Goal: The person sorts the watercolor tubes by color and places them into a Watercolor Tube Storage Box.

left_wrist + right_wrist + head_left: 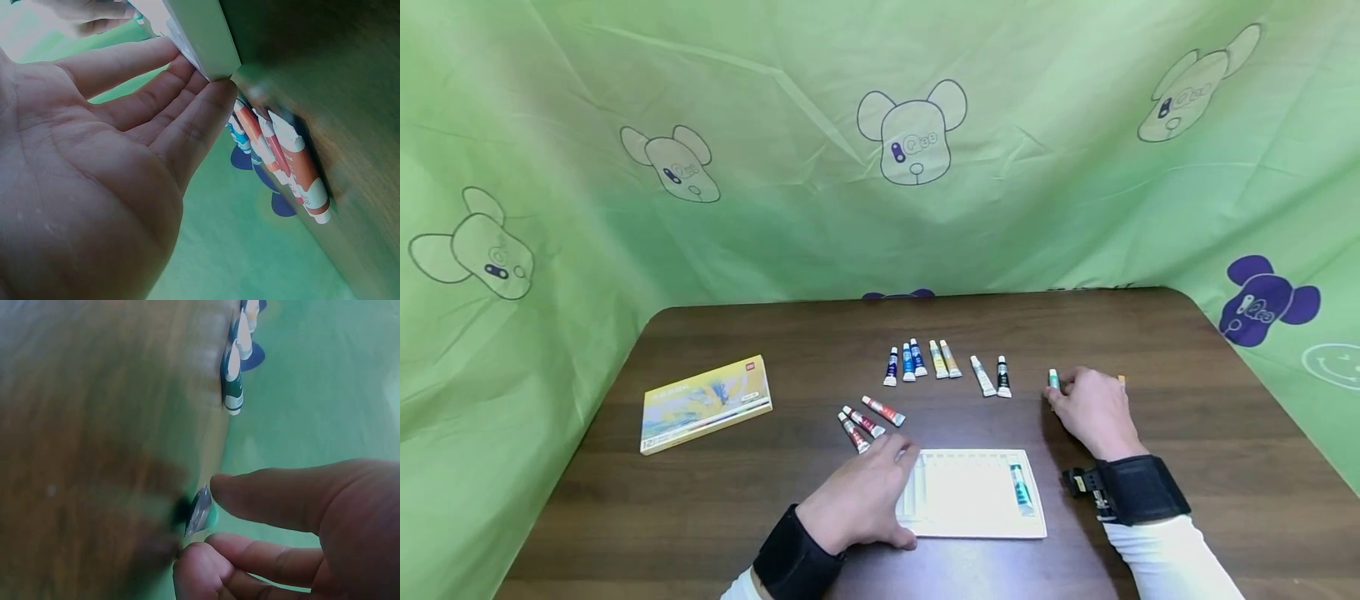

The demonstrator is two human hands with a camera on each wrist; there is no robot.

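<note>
A white tray (962, 537) lies near the table's front, a green tube (1021, 490) in its right part. My left hand (863, 493) is at the tray's left end, its thumb by the near corner. In the left wrist view the hand's (94, 156) nearly straight fingers touch the tray's edge (209, 37). Right of the tube row, my right hand (1093, 411) pinches a green-capped tube (1053, 380) at the table. The right wrist view shows the hand's (275, 531) thumb and curled fingers around this tube (199, 511), partly hidden.
Three red-toned tubes (883, 411) lie beyond my left hand. Farther back are several blue, yellow, white and black tubes (1003, 377). A yellow box (706, 402) lies at the left. An orange cap (1122, 379) shows behind my right hand. Green cloth (775, 242) hangs behind the table.
</note>
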